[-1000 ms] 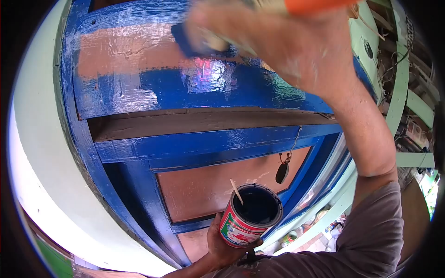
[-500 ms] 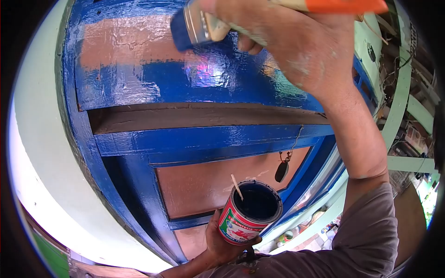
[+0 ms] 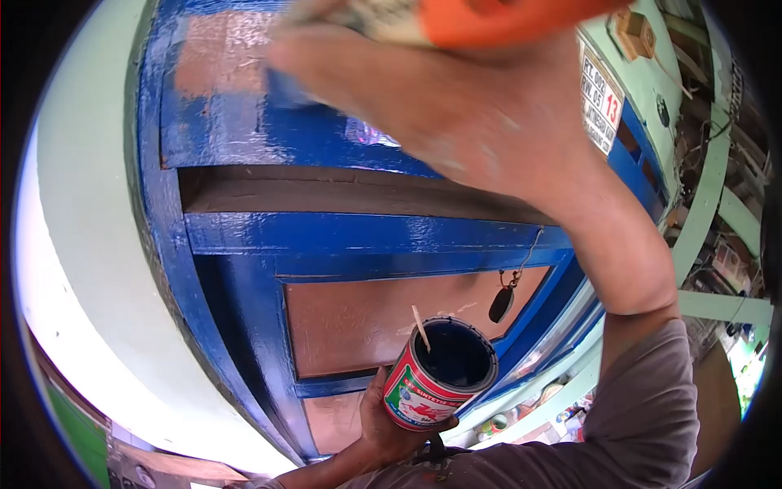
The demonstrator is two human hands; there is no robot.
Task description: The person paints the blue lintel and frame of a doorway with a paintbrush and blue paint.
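My right hand (image 3: pixel 481 122), blurred by motion, is closed around a paintbrush (image 3: pixel 505 20) with an orange handle. Its bristles are smeared and partly hidden, against the upper blue panel (image 3: pixel 318 143). On that panel a pinkish-brown patch (image 3: pixel 220 53) shows at the left, with wet, shiny blue around it. Low in the view, my left hand (image 3: pixel 389 436) grips a red-labelled paint can (image 3: pixel 423 399) from below and the side. Dark blue paint (image 3: pixel 456 359) fills part of the can, and a thin wooden stick (image 3: pixel 421 328) leans out of it.
Below the upper panel runs a dark recess (image 3: pixel 358 194), then a blue frame (image 3: pixel 375 236) around a brownish pane (image 3: pixel 350 326). A dark oval tag (image 3: pixel 501 305) hangs there by a string. A pale green wall (image 3: pixel 90 204) curves along the left; a number plate (image 3: pixel 601 98) is at the right.
My right hand and the brush have moved left and come closer to the camera. Less of the brownish patch shows, with blue over its right part. The view has shifted slightly; the can stays held.
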